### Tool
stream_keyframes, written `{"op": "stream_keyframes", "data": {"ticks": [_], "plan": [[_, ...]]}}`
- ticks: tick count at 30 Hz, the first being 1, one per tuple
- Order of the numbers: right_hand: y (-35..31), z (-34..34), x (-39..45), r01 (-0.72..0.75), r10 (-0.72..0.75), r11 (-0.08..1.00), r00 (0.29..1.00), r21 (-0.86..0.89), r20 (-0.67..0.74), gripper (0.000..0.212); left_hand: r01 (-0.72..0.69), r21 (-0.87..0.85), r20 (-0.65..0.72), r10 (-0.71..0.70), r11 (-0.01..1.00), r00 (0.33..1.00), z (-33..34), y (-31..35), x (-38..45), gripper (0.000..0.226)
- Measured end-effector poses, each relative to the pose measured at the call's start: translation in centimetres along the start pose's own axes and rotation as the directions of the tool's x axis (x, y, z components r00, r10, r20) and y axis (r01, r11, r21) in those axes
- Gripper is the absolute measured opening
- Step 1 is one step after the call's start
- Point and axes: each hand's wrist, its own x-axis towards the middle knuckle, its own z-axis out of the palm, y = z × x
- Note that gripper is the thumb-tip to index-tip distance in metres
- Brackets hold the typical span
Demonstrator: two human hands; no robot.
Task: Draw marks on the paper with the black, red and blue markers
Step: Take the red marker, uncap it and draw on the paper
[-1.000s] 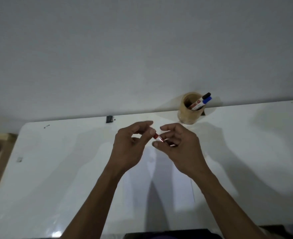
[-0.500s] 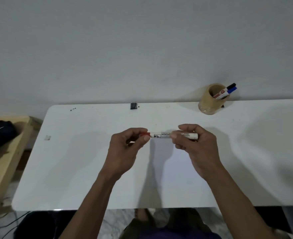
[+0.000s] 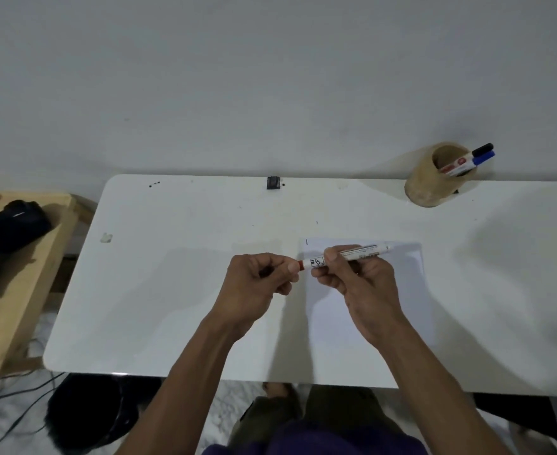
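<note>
Right hand [image 3: 362,280] pinching red marker [image 3: 346,255] mid-barrel, held level above paper [image 3: 411,290]. Left hand [image 3: 257,284] curled, fingertips pinching its red end. Open worktop [image 3: 172,290] to the left; cup [image 3: 434,178] with markers well apart at back edge.

Dim, soft double shadows, wide-angle edge bending

Plain room, likely home: white table [image 3: 178,290] against bare wall [image 3: 237,77], wooden side bench [image 3: 17,290], floor cables [image 3: 14,399].
</note>
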Motion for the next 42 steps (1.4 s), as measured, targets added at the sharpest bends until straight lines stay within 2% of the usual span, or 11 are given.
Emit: {"op": "stream_keyframes", "data": {"ticks": [3, 5, 9, 14, 18, 23, 26, 28, 31, 34, 42], "plan": [[-1.2, -1.4, 1.9, 0.027, -0.022, 0.996, 0.998, 0.082, -0.063, 0.013, 0.059, -0.062, -0.053, -0.063, 0.996, 0.997, -0.7, 0.3, 1.6, 0.017], [-2.0, -3.0, 3.3, 0.049, -0.040, 0.996, 0.992, 0.068, -0.118, 0.016, 0.047, 0.106, -0.121, -0.034, 0.993, 0.992, -1.6, 0.2, 2.9, 0.011], [-2.1, -5.0, 5.2, 0.040, -0.048, 0.998, 0.989, -0.056, -0.142, 0.008, 0.059, 0.490, -0.309, 0.110, 0.870, 0.945, -1.9, 0.3, 6.1, 0.008], [-1.0, -4.9, 6.0, 0.025, -0.040, 0.994, 0.991, -0.111, -0.130, 0.006, 0.020, 0.681, -0.275, 0.229, 0.732, 0.934, -1.3, -1.1, 9.7, 0.008], [-0.2, -4.6, 6.3, 0.018, -0.040, 0.988, 0.989, -0.150, -0.140, 0.004, 0.004, 0.763, -0.207, 0.238, 0.647, 0.949, -1.2, -1.9, 10.9, 0.009], [0.3, -4.4, 6.4, 0.046, -0.071, 0.979, 0.990, -0.197, -0.121, 0.012, 0.056, 0.748, -0.225, 0.173, 0.662, 0.959, -1.2, -1.9, 11.0, 0.030], [0.7, -4.7, 6.7, 0.091, -0.124, 0.967, 0.984, -0.237, -0.126, 0.020, 0.148, 0.705, -0.387, 0.201, 0.694, 0.900, -1.0, -1.5, 9.2, 0.049], [1.0, -4.8, 6.9, 0.113, -0.144, 0.952, 0.986, -0.284, -0.087, 0.021, 0.097, 0.711, -0.420, 0.310, 0.696, 0.853, -0.4, -1.9, 7.1, 0.046], [1.4, -4.7, 7.3, 0.134, -0.144, 0.935, 0.989, -0.328, -0.008, 0.016, -0.101, 0.828, -0.180, 0.433, 0.551, 0.883, 1.3, -4.5, 4.3, 0.043], [2.1, -4.6, 8.0, 0.203, -0.196, 0.891, 0.979, -0.406, 0.060, 0.015, -0.221, 0.899, 0.048, 0.418, 0.378, 0.907, 2.5, -7.4, 3.2, 0.048], [4.3, -4.2, 9.6, 0.277, -0.280, 0.811, 0.957, -0.515, 0.073, 0.015, -0.246, 0.954, 0.191, 0.286, 0.172, 0.939, 2.3, -10.0, 3.0, 0.060]]}}
